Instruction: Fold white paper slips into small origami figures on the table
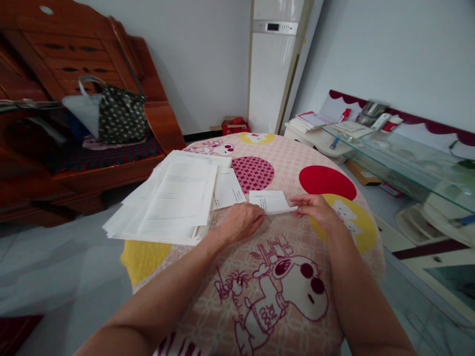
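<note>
White paper [275,199], folded into a small rectangle, lies on the desk [297,148] between two hands. Its upper face is smooth, with a few short lines of dark print near the left end, too small to read; along the near side one narrow flap stands slightly raised. The grip of the left hand [244,218] has bent fingers at the near left corner, and I cannot tell if they pinch the paper or only press it. The grip of the right hand [315,207] pinches the right end of the flap between thumb and fingers.

Just left of the paper is a printed sheet [227,188], partly under a thick, uneven paper stack [178,190]. Beneath everything is a pink patterned cloth [287,170], with coloured circles and a cartoon dog [302,296] in dark red glasses. Farther left, a dark bag [121,114] sits on a wooden bench [159,123]; to the right stands a glass shelf [408,163].
</note>
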Demonstrator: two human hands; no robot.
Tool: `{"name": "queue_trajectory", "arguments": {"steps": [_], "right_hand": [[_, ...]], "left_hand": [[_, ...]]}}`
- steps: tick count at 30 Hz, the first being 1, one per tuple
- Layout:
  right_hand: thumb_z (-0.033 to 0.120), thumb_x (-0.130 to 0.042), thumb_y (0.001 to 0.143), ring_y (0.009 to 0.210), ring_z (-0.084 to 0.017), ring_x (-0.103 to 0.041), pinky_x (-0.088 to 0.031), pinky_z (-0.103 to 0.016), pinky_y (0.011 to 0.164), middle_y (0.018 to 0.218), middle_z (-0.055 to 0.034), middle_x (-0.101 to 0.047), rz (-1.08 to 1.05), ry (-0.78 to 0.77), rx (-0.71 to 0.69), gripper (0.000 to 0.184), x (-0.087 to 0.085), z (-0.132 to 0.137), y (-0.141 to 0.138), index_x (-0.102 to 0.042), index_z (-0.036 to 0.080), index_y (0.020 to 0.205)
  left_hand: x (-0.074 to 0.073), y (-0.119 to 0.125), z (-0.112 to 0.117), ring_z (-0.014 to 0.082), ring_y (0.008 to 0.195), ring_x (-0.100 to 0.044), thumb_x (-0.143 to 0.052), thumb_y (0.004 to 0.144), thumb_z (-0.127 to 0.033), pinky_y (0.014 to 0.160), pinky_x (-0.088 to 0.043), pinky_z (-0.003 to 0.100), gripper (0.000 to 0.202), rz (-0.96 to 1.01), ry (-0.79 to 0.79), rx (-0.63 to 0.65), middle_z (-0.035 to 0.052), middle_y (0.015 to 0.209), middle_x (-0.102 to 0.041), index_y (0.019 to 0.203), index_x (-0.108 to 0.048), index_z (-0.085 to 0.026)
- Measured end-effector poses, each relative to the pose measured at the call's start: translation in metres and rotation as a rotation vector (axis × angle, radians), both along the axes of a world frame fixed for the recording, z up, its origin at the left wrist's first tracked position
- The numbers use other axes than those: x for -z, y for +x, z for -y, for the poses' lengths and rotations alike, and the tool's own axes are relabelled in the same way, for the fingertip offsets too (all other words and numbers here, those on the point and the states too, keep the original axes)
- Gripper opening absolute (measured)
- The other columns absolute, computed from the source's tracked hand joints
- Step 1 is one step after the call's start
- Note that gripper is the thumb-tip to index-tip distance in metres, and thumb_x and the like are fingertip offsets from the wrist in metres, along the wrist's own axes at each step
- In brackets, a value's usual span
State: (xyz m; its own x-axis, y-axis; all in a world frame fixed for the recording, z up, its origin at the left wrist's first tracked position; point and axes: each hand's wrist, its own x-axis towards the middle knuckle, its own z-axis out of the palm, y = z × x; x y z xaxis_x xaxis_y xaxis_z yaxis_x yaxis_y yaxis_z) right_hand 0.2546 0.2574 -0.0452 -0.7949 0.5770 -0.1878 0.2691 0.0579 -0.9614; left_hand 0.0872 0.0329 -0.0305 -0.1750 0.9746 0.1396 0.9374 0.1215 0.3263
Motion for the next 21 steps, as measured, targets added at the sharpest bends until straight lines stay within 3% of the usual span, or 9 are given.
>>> {"name": "queue_trajectory", "arguments": {"steps": [3, 6, 8, 10, 13, 16, 19, 21], "right_hand": [[0.016, -0.074, 0.060, 0.070, -0.018, -0.069, -0.052, -0.027, 0.065, 0.087, -0.0055, -0.078, -0.005, 0.064, -0.064, 0.046, -0.009, 0.000, 0.006, -0.078, 0.021, 0.106], [0.023, -0.080, 0.061, 0.072, -0.019, -0.068, -0.050, -0.027, 0.066, 0.078, -0.0033, -0.075, 0.040, 0.036, -0.264, 0.058, -0.020, 0.003, 0.012, -0.075, 0.019, 0.119], [0.028, -0.082, 0.061, 0.071, -0.018, -0.066, -0.048, -0.026, 0.064, 0.078, -0.0027, -0.075, 0.082, 0.021, -0.361, 0.051, -0.022, 0.006, 0.013, -0.077, 0.020, 0.111], [0.032, -0.081, 0.065, 0.066, -0.016, -0.064, -0.047, -0.025, 0.061, 0.076, -0.0026, -0.075, 0.108, 0.052, -0.410, 0.032, -0.020, 0.008, 0.012, -0.080, 0.019, 0.094], [0.038, -0.074, 0.073, 0.055, -0.013, -0.058, -0.044, -0.023, 0.053, 0.065, -0.0033, -0.072, 0.133, 0.121, -0.408, 0.020, -0.012, 0.011, 0.005, -0.075, 0.018, 0.070], [0.036, -0.070, 0.074, 0.046, -0.011, -0.055, -0.040, -0.021, 0.046, 0.056, -0.0031, -0.069, 0.184, 0.120, -0.350, 0.021, -0.005, 0.017, -0.003, -0.070, 0.018, 0.065], [0.029, -0.068, 0.076, 0.040, -0.010, -0.053, -0.037, -0.019, 0.041, 0.050, -0.0023, -0.066, 0.232, 0.116, -0.244, 0.017, -0.003, 0.024, -0.010, -0.065, 0.018, 0.062], [0.024, -0.067, 0.077, 0.037, -0.009, -0.051, -0.034, -0.018, 0.037, 0.046, -0.0018, -0.063, 0.255, 0.124, -0.171, 0.017, -0.002, 0.029, -0.013, -0.063, 0.019, 0.061]], "left_hand": [[-0.008, 0.006, 0.003, 0.0198, 0.073, -0.065, -0.044, 0.101, -0.033, 0.072, -0.049, 0.032, 0.037, -0.061, -0.101, -0.027, 0.0097, 0.078, -0.071, 0.082, -0.071, -0.015], [-0.009, 0.009, 0.003, 0.0191, 0.069, -0.061, -0.044, 0.101, -0.033, 0.068, -0.044, 0.031, 0.038, -0.036, -0.129, -0.024, 0.0089, 0.073, -0.069, 0.078, -0.070, -0.015], [-0.008, 0.009, 0.002, 0.0170, 0.066, -0.058, -0.046, 0.100, -0.031, 0.066, -0.041, 0.030, 0.037, 0.025, -0.126, -0.025, 0.0075, 0.072, -0.067, 0.077, -0.069, -0.015], [-0.007, 0.008, 0.000, 0.0145, 0.061, -0.054, -0.047, 0.099, -0.030, 0.063, -0.038, 0.028, 0.036, 0.102, -0.134, -0.040, 0.0052, 0.067, -0.064, 0.075, -0.068, -0.014], [-0.002, 0.000, -0.002, 0.0123, 0.057, -0.050, -0.049, 0.097, -0.029, 0.059, -0.035, 0.027, 0.035, 0.234, -0.142, -0.084, 0.0018, 0.062, -0.060, 0.072, -0.068, -0.014], [0.006, -0.011, -0.005, 0.0126, 0.059, -0.053, -0.053, 0.094, -0.032, 0.059, -0.036, 0.026, 0.033, 0.371, -0.144, -0.156, 0.0010, 0.063, -0.062, 0.072, -0.068, -0.013], [0.017, -0.023, -0.007, 0.0153, 0.073, -0.063, -0.065, 0.086, -0.030, 0.065, -0.045, 0.025, 0.022, 0.496, -0.066, -0.217, 0.0034, 0.084, -0.072, 0.099, -0.072, -0.014], [0.024, -0.028, -0.008, 0.0156, 0.071, -0.066, -0.069, 0.083, -0.027, 0.063, -0.049, 0.025, 0.035, 0.647, -0.061, -0.282, 0.0045, 0.088, -0.073, 0.115, -0.066, -0.013]]}}
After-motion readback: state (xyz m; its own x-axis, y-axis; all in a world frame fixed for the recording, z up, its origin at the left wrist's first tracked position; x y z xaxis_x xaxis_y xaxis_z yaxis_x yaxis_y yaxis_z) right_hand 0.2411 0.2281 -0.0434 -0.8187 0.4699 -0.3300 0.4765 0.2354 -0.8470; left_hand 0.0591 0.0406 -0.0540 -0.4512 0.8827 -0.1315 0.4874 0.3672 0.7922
